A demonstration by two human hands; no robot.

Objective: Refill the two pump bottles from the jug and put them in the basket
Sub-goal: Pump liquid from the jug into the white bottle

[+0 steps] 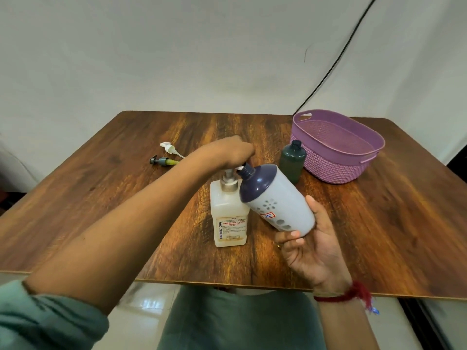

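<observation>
A square translucent jug [230, 218] with a printed label and a metal pump stands mid-table. My left hand [233, 151] presses down on the top of its pump, fingers curled over the head. My right hand [309, 246] grips the base of a white bottle with a dark blue shoulder [275, 198], tilted so its open neck sits at the jug's pump spout. A dark green bottle [292, 161] without a pump stands upright beside the purple basket [336, 147], which holds nothing.
Two loose pump heads lie at the back left of the wooden table [126, 198]: a white one [169, 148] and a dark one with a yellowish collar [164, 161]. A black cable [336, 64] runs down the wall behind the basket.
</observation>
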